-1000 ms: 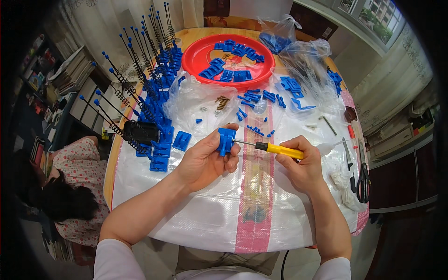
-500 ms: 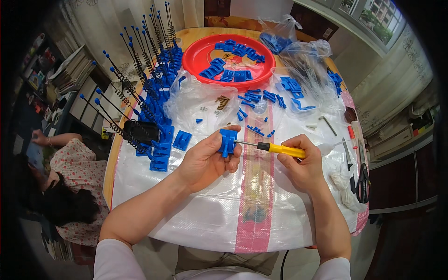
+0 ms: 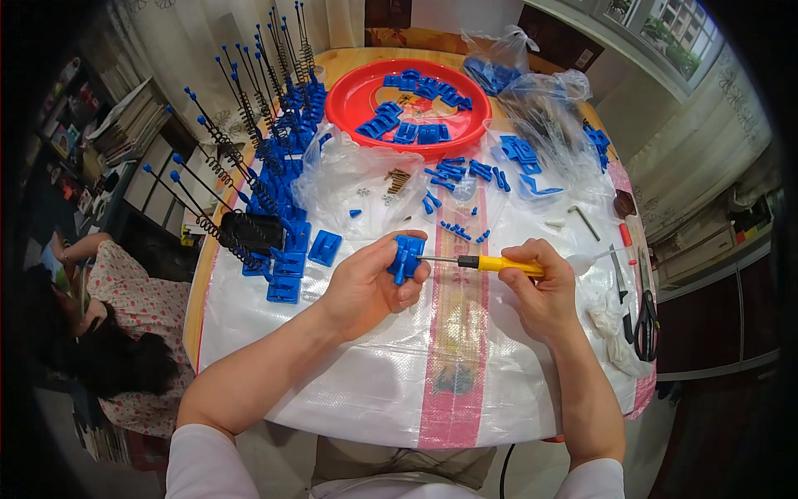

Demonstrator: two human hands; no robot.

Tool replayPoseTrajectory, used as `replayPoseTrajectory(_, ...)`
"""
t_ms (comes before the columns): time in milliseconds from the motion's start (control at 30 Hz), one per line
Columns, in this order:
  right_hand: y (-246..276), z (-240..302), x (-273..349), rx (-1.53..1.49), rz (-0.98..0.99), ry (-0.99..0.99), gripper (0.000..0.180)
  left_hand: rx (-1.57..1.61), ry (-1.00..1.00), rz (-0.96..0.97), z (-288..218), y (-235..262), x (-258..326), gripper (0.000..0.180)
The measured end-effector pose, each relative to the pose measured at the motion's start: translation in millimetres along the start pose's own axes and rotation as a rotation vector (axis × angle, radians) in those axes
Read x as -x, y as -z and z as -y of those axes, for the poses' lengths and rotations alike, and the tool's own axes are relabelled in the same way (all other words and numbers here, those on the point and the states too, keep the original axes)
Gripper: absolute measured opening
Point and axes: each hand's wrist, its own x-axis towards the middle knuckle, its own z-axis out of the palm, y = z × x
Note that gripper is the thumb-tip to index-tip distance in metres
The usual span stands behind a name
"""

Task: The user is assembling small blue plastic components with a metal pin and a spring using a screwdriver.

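Over the middle of the table, my left hand [image 3: 366,279] is closed on a blue plastic bracket [image 3: 406,256], its fingers wrapped behind it. My right hand [image 3: 544,291] grips the yellow handle of a screwdriver [image 3: 499,264]. The screwdriver's shaft points left and its tip meets the bracket's right side; a screw there is too small to make out. Just left of my left hand, a loose blue bracket [image 3: 325,247] lies on the white sheet. Beyond my hands are a pile of brass-coloured screws [image 3: 396,181] on clear plastic and several small blue pieces [image 3: 455,232].
Blue bases with upright black springs [image 3: 249,150] crowd the table's left side. A red basin [image 3: 332,116] with blue parts stands at the back, clear plastic bags [image 3: 553,108] to its right. Scissors [image 3: 647,324], a knife [image 3: 621,283] and a hex key [image 3: 583,223] lie right. Another person [image 3: 137,324] sits left.
The bracket and screwdriver stay together, with only a very slight shift downward. My right hand's fingers have changed position a little on the handle.
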Motion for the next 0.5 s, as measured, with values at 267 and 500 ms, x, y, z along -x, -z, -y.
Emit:
replayPoseTrajectory(267,-4,-7,-4,0.056,0.030,0.239,0.021,0.115,0.023,-0.002,-1,7,-2,0.040)
replayPoseTrajectory(500,4,6,2,-0.047,0.023,-0.251,0.023,0.071,-0.001,-0.014,0,3,-1,0.040)
